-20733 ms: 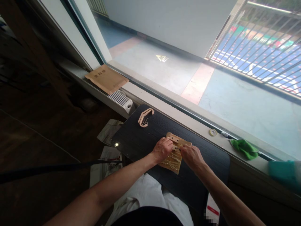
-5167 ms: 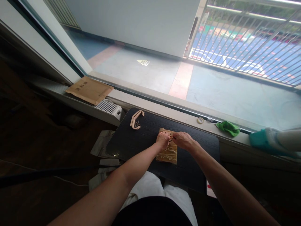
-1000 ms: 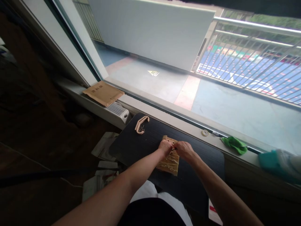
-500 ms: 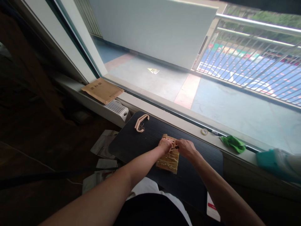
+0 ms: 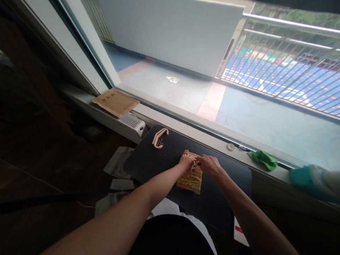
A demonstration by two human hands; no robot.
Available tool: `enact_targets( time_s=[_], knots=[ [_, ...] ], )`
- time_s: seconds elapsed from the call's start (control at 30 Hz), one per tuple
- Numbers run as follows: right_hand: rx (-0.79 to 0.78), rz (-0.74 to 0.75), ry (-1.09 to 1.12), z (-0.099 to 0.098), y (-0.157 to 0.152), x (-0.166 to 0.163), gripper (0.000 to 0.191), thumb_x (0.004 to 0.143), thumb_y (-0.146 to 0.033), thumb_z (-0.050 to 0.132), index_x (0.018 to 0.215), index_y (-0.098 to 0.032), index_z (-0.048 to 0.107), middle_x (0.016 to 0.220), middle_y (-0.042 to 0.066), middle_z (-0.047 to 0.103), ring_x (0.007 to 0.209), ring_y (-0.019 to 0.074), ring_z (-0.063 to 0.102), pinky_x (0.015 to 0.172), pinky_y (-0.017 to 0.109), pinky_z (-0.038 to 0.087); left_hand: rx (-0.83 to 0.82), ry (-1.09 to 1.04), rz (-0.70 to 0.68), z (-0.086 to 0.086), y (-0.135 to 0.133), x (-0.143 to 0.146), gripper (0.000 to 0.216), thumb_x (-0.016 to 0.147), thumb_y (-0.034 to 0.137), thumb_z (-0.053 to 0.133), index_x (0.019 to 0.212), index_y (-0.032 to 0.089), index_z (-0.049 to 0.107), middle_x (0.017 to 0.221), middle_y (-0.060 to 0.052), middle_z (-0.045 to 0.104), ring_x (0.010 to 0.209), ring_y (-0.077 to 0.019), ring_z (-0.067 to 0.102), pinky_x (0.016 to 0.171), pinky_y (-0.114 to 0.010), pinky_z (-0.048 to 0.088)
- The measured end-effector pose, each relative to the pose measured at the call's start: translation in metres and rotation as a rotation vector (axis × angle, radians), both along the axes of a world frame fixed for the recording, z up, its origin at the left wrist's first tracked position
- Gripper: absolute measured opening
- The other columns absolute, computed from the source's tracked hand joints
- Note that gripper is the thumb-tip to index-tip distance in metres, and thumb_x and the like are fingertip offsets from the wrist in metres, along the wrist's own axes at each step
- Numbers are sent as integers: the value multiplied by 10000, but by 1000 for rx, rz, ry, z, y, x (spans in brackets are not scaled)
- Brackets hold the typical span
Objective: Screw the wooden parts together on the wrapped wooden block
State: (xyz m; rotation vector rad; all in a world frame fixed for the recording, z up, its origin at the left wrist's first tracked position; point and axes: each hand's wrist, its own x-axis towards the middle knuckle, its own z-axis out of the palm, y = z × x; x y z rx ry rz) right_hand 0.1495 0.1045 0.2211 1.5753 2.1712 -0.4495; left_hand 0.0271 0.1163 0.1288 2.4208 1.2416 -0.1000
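Observation:
A small wooden board (image 5: 189,184) lies on the black table in front of me, with pale, wire-like strands and small light dots across its near part. At its far end are a raised wooden edge and dark holes, partly covered by my hands. My left hand (image 5: 187,163) is closed over the board's upper left part. Against the upper right side, my right hand (image 5: 209,164) pinches a small dark object (image 5: 199,164), too small to name. The fingertips of both hands are close together.
Curved wooden pieces (image 5: 158,138) and several small dark pins lie at the far left of the black table (image 5: 148,159). On the sill are a tape roll (image 5: 231,146) and a green cloth (image 5: 262,160). A brown envelope (image 5: 116,102) rests on the radiator (image 5: 132,122).
My right hand has shifted slightly left, nearer my left hand, and the dark object has turned a little. The board and my left hand stay nearly in place.

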Motion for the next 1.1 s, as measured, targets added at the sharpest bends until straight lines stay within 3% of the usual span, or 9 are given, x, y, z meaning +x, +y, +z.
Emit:
enact_targets(
  time_s=[0.13,0.33,0.53,0.87,1.1],
  knots=[
    [-5,34,43,-1,-1,3,282,815,-116,422,905,-225,666,939,46,659,877,175,624,677,238,421,-1,2,7,2,-1,0,160,767,222,534,853,221,670,996,-27,635,973,-206,543,872,-335,384],
    [7,-33,44,-10,-4,2,283,841,-155,390,890,-174,668,946,79,671,886,181,621,721,248,424,-7,17,4,3,-1,0,168,780,253,530,833,202,680,1009,-52,624,972,-228,538,866,-358,380],
    [-17,-22,41,-4,-3,7,277,755,-90,482,909,-221,671,941,40,678,891,185,622,692,239,423,-14,36,-8,3,0,0,140,770,249,551,809,201,677,1009,-52,626,1001,-222,525,863,-346,374],
    [-30,-33,36,-8,-6,3,267,844,-158,418,944,-197,662,956,67,677,901,174,622,744,240,425,-12,25,-12,0,1,0,143,770,257,559,813,193,679,1026,-60,621,1003,-238,518,863,-365,375],
    [-46,14,59,-4,-2,0,286,797,-100,454,952,-206,669,995,67,679,966,179,606,795,243,419,9,19,-32,-3,1,0,169,785,263,534,855,201,675,1032,-55,626,1011,-225,523,855,-349,387]
  ],
)
